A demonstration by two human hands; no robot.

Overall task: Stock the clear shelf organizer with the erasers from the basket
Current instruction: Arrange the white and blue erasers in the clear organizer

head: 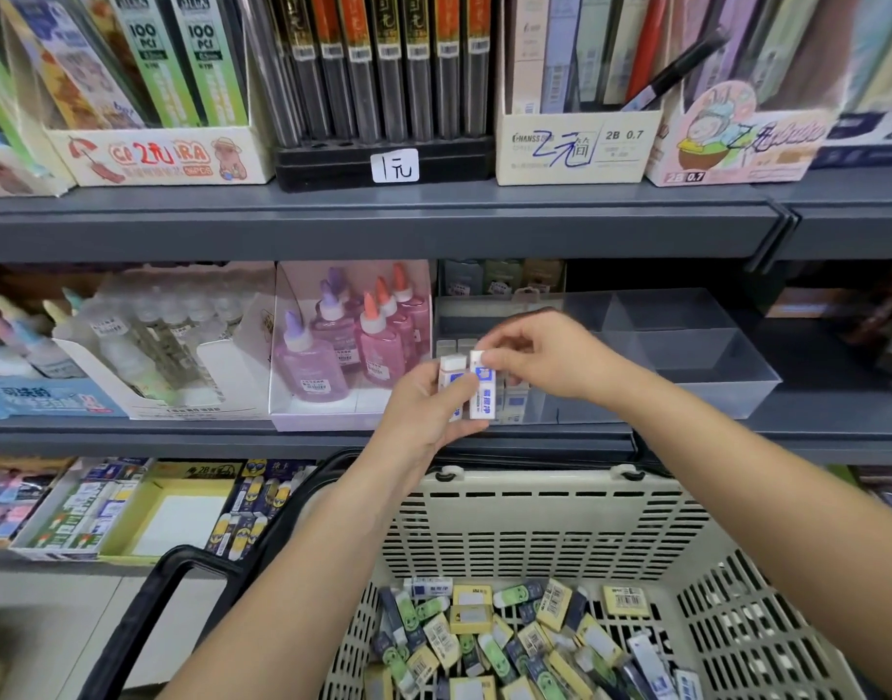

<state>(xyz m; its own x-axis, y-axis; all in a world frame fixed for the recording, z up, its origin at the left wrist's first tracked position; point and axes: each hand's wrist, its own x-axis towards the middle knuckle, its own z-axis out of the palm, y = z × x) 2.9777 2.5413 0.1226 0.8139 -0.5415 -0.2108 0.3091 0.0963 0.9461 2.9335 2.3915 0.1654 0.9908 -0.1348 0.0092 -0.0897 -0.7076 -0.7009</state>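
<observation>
You're gripping two erasers (483, 396) upright in your L hand (424, 411), R hand (550, 361) pinching the right one's top, at the clear organizer's (712, 391) front-left corner by the shelf's (181, 437) front edge, so be keeping it upright, slotting beside the stocked row (515, 399) w/o toppling any.

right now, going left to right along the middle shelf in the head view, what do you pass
blue box of pastel-capped bottles → white box of clear glue bottles → pink box of pink glue bottles → clear shelf organizer. The left hand, right hand and their erasers overlap the organizer, so they are left out.
</observation>
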